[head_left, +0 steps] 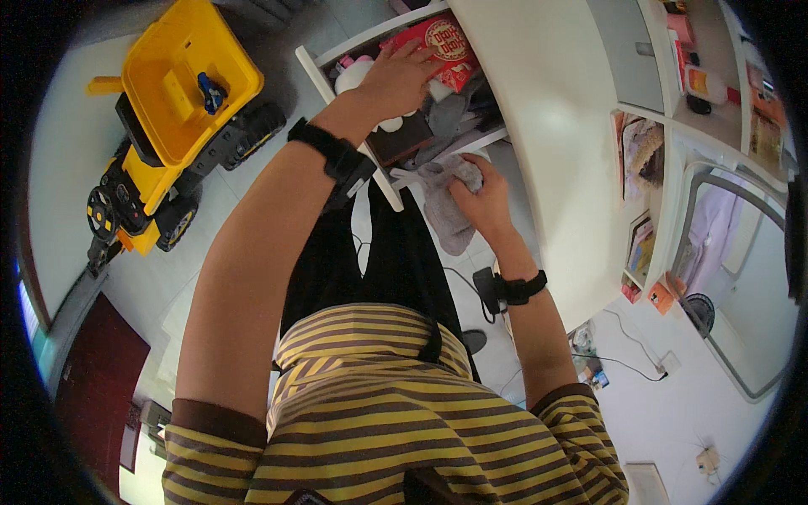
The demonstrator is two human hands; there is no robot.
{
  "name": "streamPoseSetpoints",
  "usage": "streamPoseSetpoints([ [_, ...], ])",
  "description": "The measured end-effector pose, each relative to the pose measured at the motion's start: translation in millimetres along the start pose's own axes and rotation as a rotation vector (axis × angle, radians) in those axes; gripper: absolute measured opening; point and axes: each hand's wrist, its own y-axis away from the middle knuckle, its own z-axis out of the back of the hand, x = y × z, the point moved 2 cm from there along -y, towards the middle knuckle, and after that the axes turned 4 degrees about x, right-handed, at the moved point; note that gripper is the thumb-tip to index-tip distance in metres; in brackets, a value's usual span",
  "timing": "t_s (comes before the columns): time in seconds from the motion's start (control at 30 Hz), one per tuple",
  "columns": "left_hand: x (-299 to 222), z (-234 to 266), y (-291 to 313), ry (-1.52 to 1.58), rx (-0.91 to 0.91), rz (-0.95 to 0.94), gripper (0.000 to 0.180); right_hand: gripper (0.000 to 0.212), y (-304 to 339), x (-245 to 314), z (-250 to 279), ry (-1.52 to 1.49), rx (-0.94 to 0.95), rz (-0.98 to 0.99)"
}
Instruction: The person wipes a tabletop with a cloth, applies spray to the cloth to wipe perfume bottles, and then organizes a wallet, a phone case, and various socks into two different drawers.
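A white drawer (343, 105) is pulled out of the white desk and filled with mixed items. My left hand (400, 80) lies on a flat red package (450, 46) with cream lettering, its fingers stretched out. Beside that wrist are a rounded white object (353, 76) and a dark brown flat item (402, 139). At the drawer's near right corner, my right hand (486, 198) is closed around a fuzzy grey cloth (444, 206), which hangs down over the drawer edge. Its exact kind I cannot make out. Grey fabric (450, 114) also sits inside the drawer.
The white desktop (555, 126) stretches to the right of the drawer. Shelves (648, 50) and a grey-framed mirror (741, 278) stand along the right. A yellow toy dump truck (181, 93) is on the tiled floor at left. Cables (627, 337) run at the lower right.
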Motion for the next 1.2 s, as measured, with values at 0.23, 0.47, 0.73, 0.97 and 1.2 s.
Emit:
streamPoseSetpoints([
  [0.23,8,43,76,0.335,-0.655,0.163,0.045,0.038,-6,13,27,-0.083,-0.563,0.323],
  [0.47,6,7,133,1.471,-0.133,1.046,0.058,0.037,-27,-7,-8,0.363,-0.338,0.265],
  [0.73,8,6,124,1.712,0.097,0.802,0.08,0.034,14,-36,13,0.0,-0.388,0.472],
  [0.97,-7,15,99,1.752,0.052,0.882,0.089,0.036,23,-32,-35,0.099,0.397,0.74],
  [1.2,-9,8,68,1.867,0.107,0.815,0.077,0.038,20,-8,22,-0.039,-0.247,0.658],
])
